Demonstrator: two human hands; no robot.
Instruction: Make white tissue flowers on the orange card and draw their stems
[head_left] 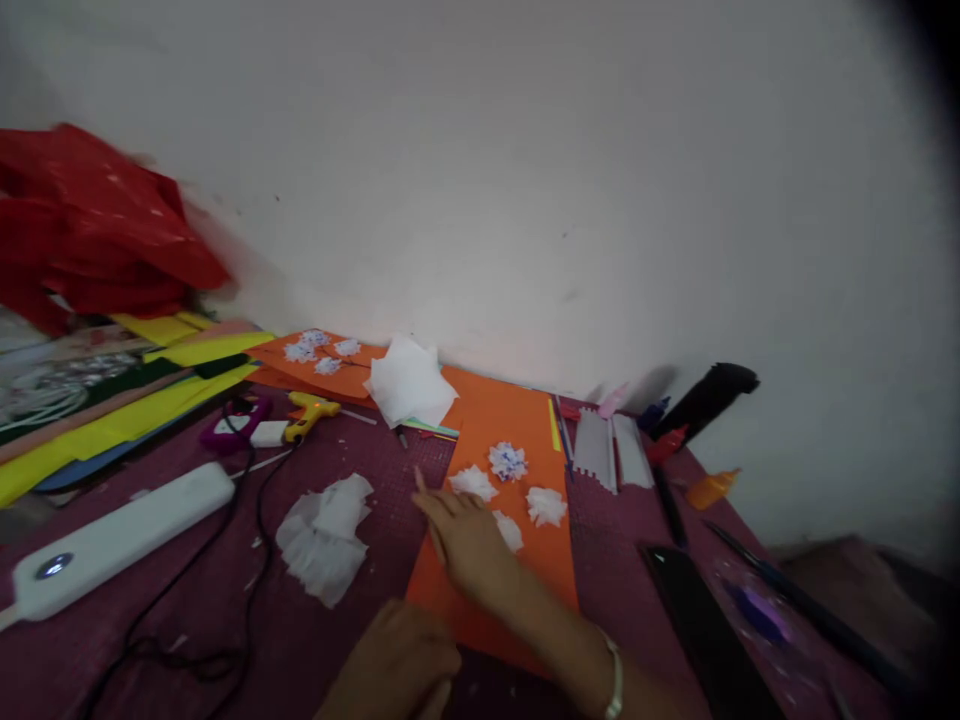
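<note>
My right hand (474,545), with a pale bracelet at the wrist, reaches over an orange sheet (517,610). Its fingers are stretched toward the left, and nothing shows in them. Just beyond it, white crumpled paper flowers (547,507) and one blue-speckled paper flower (508,461) rest on the sheet. Nearer to me, my left hand (397,655) is low in view, its fingers curled and slightly blurred; whatever they hold, if anything, is hidden. Left of both hands lies a ruffled piece of thin white paper (328,538) on the purple tabletop (405,560).
A yellow glue gun (307,415), its black cord (259,510) and a white stick-shaped device (127,540) lie left. White paper (411,382) is stacked at the back. On the right are a dark phone-like slab (705,630) and an orange tube (711,489). A wall stands behind.
</note>
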